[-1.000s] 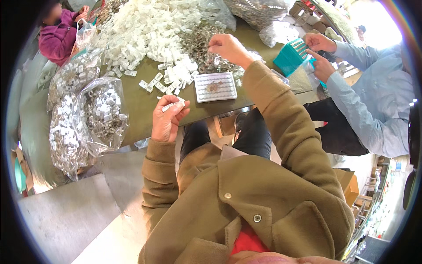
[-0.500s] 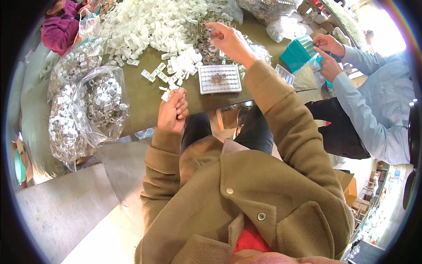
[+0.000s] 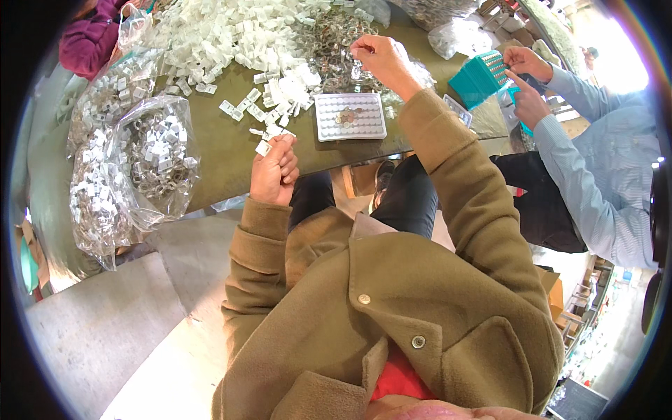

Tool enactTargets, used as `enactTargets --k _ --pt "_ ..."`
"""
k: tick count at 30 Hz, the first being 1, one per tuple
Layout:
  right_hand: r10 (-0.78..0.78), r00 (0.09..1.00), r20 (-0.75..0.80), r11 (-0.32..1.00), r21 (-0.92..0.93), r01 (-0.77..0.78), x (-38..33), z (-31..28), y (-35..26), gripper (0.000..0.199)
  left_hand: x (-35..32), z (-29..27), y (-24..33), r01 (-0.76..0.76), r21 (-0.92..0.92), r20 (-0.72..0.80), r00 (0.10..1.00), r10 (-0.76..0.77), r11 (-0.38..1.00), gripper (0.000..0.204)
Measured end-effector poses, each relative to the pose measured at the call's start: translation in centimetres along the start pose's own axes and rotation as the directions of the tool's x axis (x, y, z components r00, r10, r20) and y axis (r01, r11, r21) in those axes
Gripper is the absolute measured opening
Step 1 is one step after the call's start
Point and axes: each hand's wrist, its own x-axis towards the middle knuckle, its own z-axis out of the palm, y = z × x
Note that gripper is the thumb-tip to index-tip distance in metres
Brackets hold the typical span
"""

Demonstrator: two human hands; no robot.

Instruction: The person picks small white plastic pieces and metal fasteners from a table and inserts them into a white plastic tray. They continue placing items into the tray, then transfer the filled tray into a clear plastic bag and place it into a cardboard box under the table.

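Observation:
Near the table's front edge, my left hand (image 3: 275,171) is closed with a small white plastic tag (image 3: 263,148) pinched between thumb and forefinger. Other white tags (image 3: 254,112) lie just beyond it. Farther off to the right, my right hand (image 3: 385,61) is over a heap of small shiny metal pieces (image 3: 336,43). Its thumb and fingertips are pinched together; whatever is between them is too small to tell from the heap. Between my hands sits a white tray (image 3: 322,129) with rows of small hollows and a few small brownish bits in the middle.
A big mound of white tags (image 3: 217,38) covers the far left of the table. Clear bags (image 3: 164,157) of tags and metal pieces stand at the left. To the right, a co-worker's hands (image 3: 530,105) hold a teal box (image 3: 476,82). Another person's purple sleeve (image 3: 87,45) shows far left.
My right hand has shifted slightly right over the metal heap, and its fingers have come together in a pinch. My left hand keeps the tag. The whole view has shifted a little.

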Motion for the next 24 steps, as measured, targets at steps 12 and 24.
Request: enactTargets --k 12,24 --pt "-0.157 0.961 0.227 0.833 -0.492 0.252 2.7 5.8 -3.6 0.026 -0.3 0.5 -0.6 0.005 0.04 -0.005 1.0 -0.005 0.999 0.01" --pt "-0.144 0.989 -0.032 0.728 0.674 0.128 3.1 -1.2 -3.0 0.025 0.1 1.0 0.6 -0.086 -0.022 -0.004 0.996 0.086 0.996 0.014"
